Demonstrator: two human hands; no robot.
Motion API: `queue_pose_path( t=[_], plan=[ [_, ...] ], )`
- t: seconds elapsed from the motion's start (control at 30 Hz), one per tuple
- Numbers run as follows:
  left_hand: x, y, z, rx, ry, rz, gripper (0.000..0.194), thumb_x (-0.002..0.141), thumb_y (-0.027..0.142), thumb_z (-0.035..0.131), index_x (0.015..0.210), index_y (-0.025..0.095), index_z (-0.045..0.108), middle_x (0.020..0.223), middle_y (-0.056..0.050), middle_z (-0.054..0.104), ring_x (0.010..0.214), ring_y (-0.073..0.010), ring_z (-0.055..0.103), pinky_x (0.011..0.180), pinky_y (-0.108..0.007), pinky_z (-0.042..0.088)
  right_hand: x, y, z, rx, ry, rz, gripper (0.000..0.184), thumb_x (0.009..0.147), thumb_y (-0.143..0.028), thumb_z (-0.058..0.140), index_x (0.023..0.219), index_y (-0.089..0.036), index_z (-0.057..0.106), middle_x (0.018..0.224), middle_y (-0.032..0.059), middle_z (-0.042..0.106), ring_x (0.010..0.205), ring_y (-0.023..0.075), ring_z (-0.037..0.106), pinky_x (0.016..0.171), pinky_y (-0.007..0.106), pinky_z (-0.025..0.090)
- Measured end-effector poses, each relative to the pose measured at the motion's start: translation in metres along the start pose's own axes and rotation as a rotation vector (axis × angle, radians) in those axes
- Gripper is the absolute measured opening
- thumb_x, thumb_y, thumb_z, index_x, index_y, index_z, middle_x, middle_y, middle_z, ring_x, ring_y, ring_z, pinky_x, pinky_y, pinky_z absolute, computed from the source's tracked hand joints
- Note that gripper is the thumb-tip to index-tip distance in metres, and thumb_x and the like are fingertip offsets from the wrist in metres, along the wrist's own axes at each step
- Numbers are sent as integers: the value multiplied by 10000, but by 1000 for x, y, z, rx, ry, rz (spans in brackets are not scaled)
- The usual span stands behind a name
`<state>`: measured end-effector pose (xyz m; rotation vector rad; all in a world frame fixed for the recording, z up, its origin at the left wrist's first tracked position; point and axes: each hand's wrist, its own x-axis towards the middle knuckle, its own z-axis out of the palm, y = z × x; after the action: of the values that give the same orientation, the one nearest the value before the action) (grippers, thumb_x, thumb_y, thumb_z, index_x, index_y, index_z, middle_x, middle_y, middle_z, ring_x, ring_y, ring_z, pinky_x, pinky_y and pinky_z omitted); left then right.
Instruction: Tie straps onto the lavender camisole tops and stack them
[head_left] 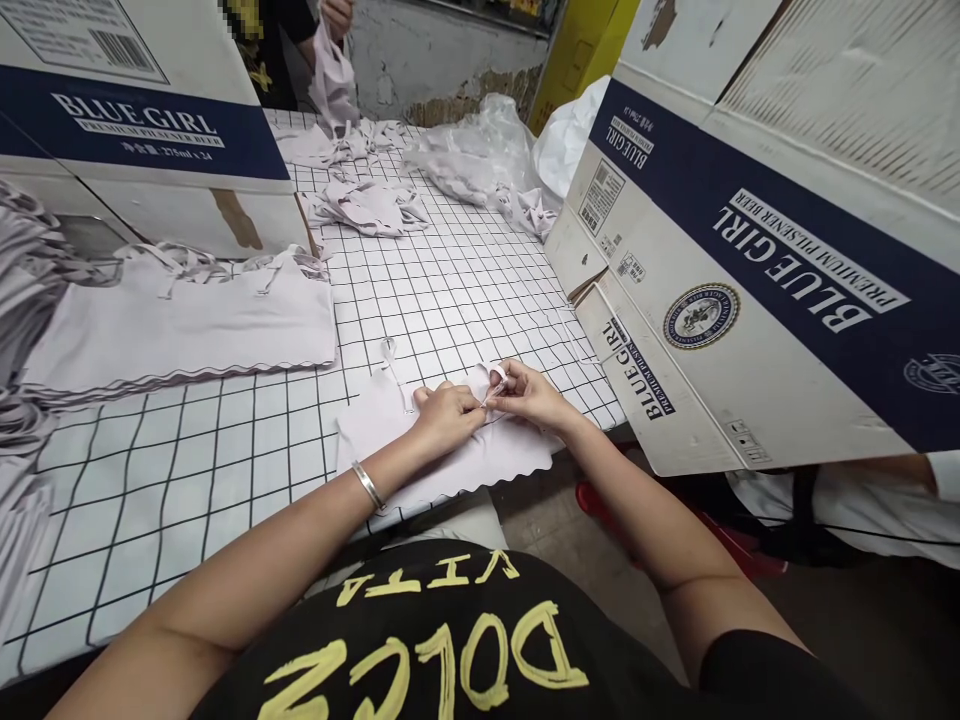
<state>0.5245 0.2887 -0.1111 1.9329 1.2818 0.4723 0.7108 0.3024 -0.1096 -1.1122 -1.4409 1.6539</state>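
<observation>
A pale pink strappy top (pixel 409 445) with a wavy hem lies flat at the table's front edge, its hem toward me. My left hand (pixel 450 415) presses on its upper part, fingers closed together on the base of a strap. Just right of it, my right hand (pixel 529 395) pinches the thin strap (pixel 495 380) between thumb and fingers. The fingertips of both hands nearly meet there. The other strap (pixel 390 360) lies loose on the table to the left, above the top's edge.
Similar tops are stacked (pixel 225 315) at left, beside a heaped pile (pixel 26 300). Beer cartons stand at left (pixel 150 180) and right (pixel 697 270), the right one jutting past the table (pixel 420 300). More tops (pixel 367 205), clear plastic (pixel 472 150) and a person's hand (pixel 337 15) holding fabric are further back.
</observation>
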Motion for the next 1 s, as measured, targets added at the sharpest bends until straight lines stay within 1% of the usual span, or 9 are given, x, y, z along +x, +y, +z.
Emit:
queue_pose_path(
  t=[0.1,0.2,0.27,0.47,0.67,0.77,0.87,0.93,1.0],
  plan=[
    [0,0,0,15,-5,-1,317,850,352,513,623,186,660,765,-23,670,932,-229,496,831,-427,218,-1,-1,0,-61,-13,-14,389,672,-227,794,903,-212,481,788,-26,624,694,110,596,674,255,477],
    [-1,0,1,19,-1,-18,236,834,361,561,725,208,703,810,-17,686,955,-232,503,854,-430,217,0,-3,0,-50,25,-61,364,689,-221,775,881,-213,467,756,-35,608,683,109,587,678,258,475],
    [-1,-1,2,25,1,-21,221,825,358,579,730,204,706,822,-17,690,952,-230,507,859,-429,218,1,-3,0,-16,22,-70,364,695,-226,770,877,-216,455,751,-36,608,678,110,583,681,265,477],
    [0,-3,4,35,16,-18,242,821,388,589,726,200,709,803,-24,690,960,-238,511,873,-429,217,0,3,5,33,8,-40,401,657,-221,797,844,-218,443,773,-33,610,699,116,595,688,267,488],
    [0,-2,4,16,20,-30,253,829,393,594,721,199,714,794,-28,691,953,-234,516,874,-428,219,1,8,6,7,5,-23,395,658,-224,793,842,-213,443,780,-31,606,710,117,596,704,278,493],
    [-1,-2,4,5,27,-19,254,837,377,591,703,197,711,790,-29,693,942,-231,514,877,-436,217,-2,3,4,-63,5,-15,378,668,-219,766,845,-216,432,782,-32,600,716,120,587,705,280,485],
    [-3,-5,5,0,45,-9,219,833,326,596,696,195,706,799,-25,696,946,-230,510,889,-449,212,-6,-7,0,-247,10,-19,323,680,-202,725,842,-213,446,781,-35,582,704,116,557,671,261,454],
    [-3,-6,8,8,55,-2,207,835,307,596,699,195,703,814,-25,696,952,-231,509,889,-453,218,-6,-14,-1,-376,-28,-19,281,673,-209,715,835,-204,485,779,-33,570,694,116,537,649,253,435],
    [0,-7,12,41,51,21,200,851,312,592,726,199,699,846,-30,694,961,-234,508,884,-452,233,0,-17,0,-391,-83,4,243,688,-264,707,833,-194,524,776,-23,573,680,117,531,639,255,429]
  ],
)
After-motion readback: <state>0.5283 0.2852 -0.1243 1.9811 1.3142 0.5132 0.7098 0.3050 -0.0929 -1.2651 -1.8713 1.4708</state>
